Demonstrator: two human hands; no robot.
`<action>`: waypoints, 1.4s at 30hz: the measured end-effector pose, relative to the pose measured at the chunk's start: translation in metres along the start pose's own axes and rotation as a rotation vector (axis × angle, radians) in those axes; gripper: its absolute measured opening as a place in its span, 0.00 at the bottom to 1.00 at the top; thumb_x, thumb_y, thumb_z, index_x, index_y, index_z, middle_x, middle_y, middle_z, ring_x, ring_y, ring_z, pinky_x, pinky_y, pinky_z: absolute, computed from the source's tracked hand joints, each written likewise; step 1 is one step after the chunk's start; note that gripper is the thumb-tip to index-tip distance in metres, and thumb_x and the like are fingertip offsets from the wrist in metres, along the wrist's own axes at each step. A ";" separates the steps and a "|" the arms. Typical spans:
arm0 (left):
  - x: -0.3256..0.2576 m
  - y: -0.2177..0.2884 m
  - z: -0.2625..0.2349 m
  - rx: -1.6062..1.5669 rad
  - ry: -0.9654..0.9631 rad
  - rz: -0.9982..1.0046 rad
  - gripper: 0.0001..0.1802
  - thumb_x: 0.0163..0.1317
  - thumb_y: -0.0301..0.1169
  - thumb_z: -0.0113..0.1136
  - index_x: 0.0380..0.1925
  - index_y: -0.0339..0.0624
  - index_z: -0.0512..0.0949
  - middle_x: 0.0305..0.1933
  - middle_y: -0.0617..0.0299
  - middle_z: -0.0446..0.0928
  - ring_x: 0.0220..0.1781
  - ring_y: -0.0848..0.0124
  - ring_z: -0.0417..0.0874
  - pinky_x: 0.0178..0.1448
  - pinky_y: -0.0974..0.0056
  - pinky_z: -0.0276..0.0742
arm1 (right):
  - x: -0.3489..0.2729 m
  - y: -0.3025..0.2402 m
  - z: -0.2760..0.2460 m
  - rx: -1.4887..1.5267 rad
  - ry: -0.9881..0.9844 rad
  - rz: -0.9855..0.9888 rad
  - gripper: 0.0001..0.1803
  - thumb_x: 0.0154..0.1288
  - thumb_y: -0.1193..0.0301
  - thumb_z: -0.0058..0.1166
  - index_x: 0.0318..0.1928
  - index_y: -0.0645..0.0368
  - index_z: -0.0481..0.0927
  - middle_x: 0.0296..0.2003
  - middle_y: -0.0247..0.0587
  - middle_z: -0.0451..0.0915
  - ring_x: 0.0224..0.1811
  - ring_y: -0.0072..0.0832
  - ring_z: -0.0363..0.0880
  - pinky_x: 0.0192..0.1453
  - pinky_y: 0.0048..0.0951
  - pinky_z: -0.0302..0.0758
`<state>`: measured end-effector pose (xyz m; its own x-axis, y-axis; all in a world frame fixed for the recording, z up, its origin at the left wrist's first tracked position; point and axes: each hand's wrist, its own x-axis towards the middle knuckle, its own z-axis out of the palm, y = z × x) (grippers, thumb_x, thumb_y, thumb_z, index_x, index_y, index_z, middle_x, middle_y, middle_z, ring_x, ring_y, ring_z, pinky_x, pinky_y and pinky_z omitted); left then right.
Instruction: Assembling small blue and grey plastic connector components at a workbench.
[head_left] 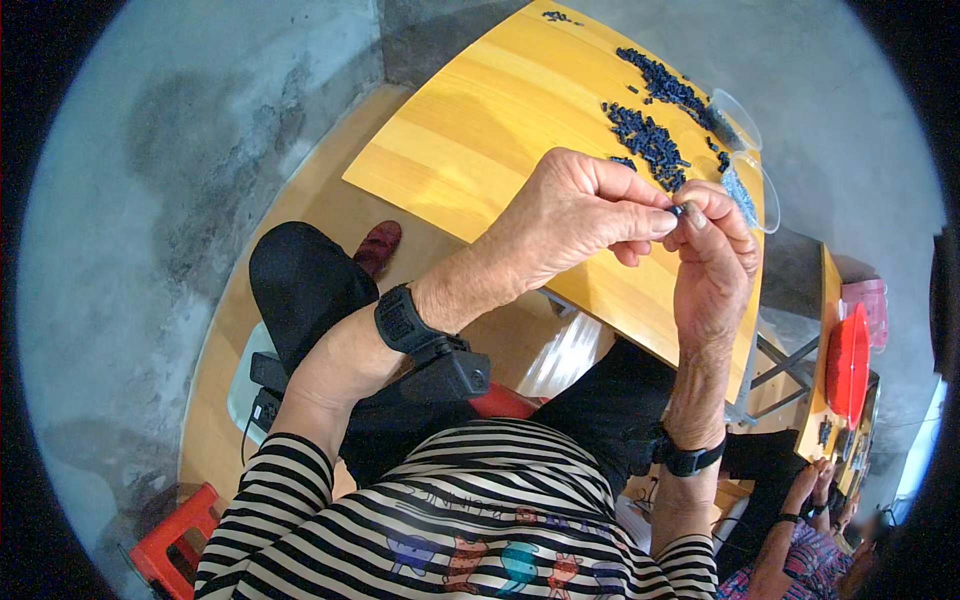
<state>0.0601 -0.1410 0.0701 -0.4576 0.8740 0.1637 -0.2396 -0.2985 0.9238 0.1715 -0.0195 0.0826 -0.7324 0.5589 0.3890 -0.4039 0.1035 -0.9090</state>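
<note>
My left hand (580,215) and my right hand (718,245) meet above the right part of the yellow table. Between their pinched fingertips is a small dark blue piece (678,210), mostly covered by the fingers; its exact kind is too small to make out. Both hands are closed on it. Just beyond them lies a heap of small dark blue pieces (650,145), with a second heap (665,82) farther back. A clear plastic tub (770,205) with light blue bits inside lies beside my right hand.
Another clear tub (742,115) lies at the table's right edge. A few dark pieces (560,17) sit at the far corner of the wooden table (470,130). To the right, a person (800,550) works at another table with a red basin (848,365). A red stool (175,545) stands lower left.
</note>
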 end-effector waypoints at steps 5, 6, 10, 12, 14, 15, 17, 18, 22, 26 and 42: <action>0.001 0.003 0.001 0.008 0.003 0.011 0.11 0.58 0.29 0.63 0.36 0.31 0.81 0.28 0.59 0.81 0.25 0.77 0.79 0.30 0.73 0.78 | 0.006 -0.007 -0.005 -0.180 -0.057 -0.075 0.03 0.57 0.80 0.53 0.31 0.66 0.79 0.32 0.36 0.74 0.29 0.19 0.67 0.32 0.20 0.65; 0.001 0.003 0.001 0.024 0.003 0.013 0.11 0.58 0.29 0.63 0.36 0.31 0.81 0.27 0.59 0.81 0.24 0.77 0.79 0.30 0.73 0.77 | 0.007 -0.009 -0.006 -0.271 -0.082 -0.112 0.02 0.56 0.80 0.54 0.30 0.65 0.78 0.32 0.35 0.73 0.29 0.18 0.67 0.32 0.20 0.64; 0.001 0.004 -0.001 0.026 -0.012 0.017 0.10 0.58 0.29 0.63 0.36 0.31 0.81 0.27 0.59 0.80 0.25 0.77 0.79 0.30 0.73 0.77 | 0.011 -0.013 -0.008 -0.460 -0.151 -0.185 0.01 0.56 0.80 0.54 0.30 0.65 0.77 0.32 0.35 0.73 0.30 0.20 0.68 0.34 0.20 0.65; -0.001 0.004 -0.001 -0.034 -0.014 0.005 0.10 0.58 0.29 0.63 0.35 0.32 0.81 0.27 0.59 0.80 0.25 0.77 0.79 0.30 0.73 0.77 | 0.012 -0.016 -0.007 -0.521 -0.176 -0.221 0.02 0.55 0.81 0.55 0.31 0.65 0.77 0.32 0.35 0.73 0.32 0.21 0.69 0.35 0.22 0.66; -0.001 0.006 -0.002 -0.047 -0.009 -0.010 0.10 0.58 0.29 0.63 0.34 0.32 0.81 0.27 0.59 0.80 0.25 0.76 0.79 0.30 0.73 0.77 | 0.013 -0.020 -0.007 -0.582 -0.200 -0.251 0.03 0.54 0.82 0.55 0.31 0.64 0.77 0.32 0.36 0.73 0.33 0.23 0.70 0.37 0.23 0.67; 0.000 0.007 -0.002 -0.062 -0.003 -0.026 0.10 0.58 0.30 0.63 0.34 0.32 0.81 0.26 0.59 0.80 0.25 0.76 0.79 0.30 0.73 0.77 | 0.016 -0.022 -0.007 -0.631 -0.226 -0.292 0.04 0.53 0.82 0.56 0.31 0.64 0.78 0.32 0.37 0.74 0.34 0.25 0.71 0.38 0.24 0.68; 0.002 0.005 -0.004 -0.065 -0.015 -0.029 0.10 0.58 0.30 0.63 0.34 0.32 0.81 0.27 0.59 0.80 0.25 0.76 0.79 0.30 0.72 0.77 | 0.018 -0.025 -0.006 -0.678 -0.251 -0.332 0.05 0.53 0.82 0.56 0.31 0.64 0.78 0.32 0.38 0.74 0.35 0.26 0.72 0.40 0.25 0.69; 0.003 0.004 -0.006 -0.066 -0.026 -0.032 0.10 0.58 0.31 0.63 0.33 0.32 0.81 0.27 0.59 0.80 0.25 0.76 0.79 0.30 0.72 0.78 | 0.018 -0.026 -0.005 -0.745 -0.261 -0.386 0.05 0.52 0.83 0.56 0.31 0.63 0.78 0.31 0.38 0.74 0.36 0.27 0.72 0.40 0.25 0.69; 0.005 0.000 -0.006 -0.099 -0.027 -0.037 0.11 0.58 0.31 0.64 0.33 0.33 0.82 0.27 0.59 0.80 0.25 0.76 0.80 0.30 0.72 0.78 | 0.020 -0.030 -0.001 -0.861 -0.270 -0.468 0.06 0.52 0.84 0.57 0.31 0.63 0.79 0.30 0.39 0.75 0.35 0.28 0.74 0.40 0.25 0.71; 0.006 0.005 -0.007 -0.090 -0.009 -0.015 0.11 0.58 0.32 0.64 0.34 0.34 0.82 0.28 0.59 0.81 0.27 0.76 0.80 0.32 0.72 0.79 | 0.022 -0.030 0.003 -0.849 -0.245 -0.460 0.06 0.52 0.84 0.57 0.32 0.63 0.79 0.30 0.40 0.76 0.34 0.28 0.75 0.39 0.25 0.71; 0.002 0.014 -0.008 -0.108 0.046 0.012 0.11 0.58 0.30 0.63 0.38 0.33 0.81 0.30 0.57 0.82 0.29 0.75 0.82 0.34 0.71 0.81 | 0.009 -0.022 0.014 -0.689 -0.093 -0.365 0.11 0.57 0.84 0.55 0.41 0.62 0.81 0.35 0.38 0.79 0.33 0.23 0.75 0.37 0.20 0.72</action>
<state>0.0493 -0.1465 0.0808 -0.4991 0.8523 0.1567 -0.3232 -0.3508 0.8789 0.1667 -0.0283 0.1080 -0.6742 0.3231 0.6641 -0.2187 0.7716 -0.5974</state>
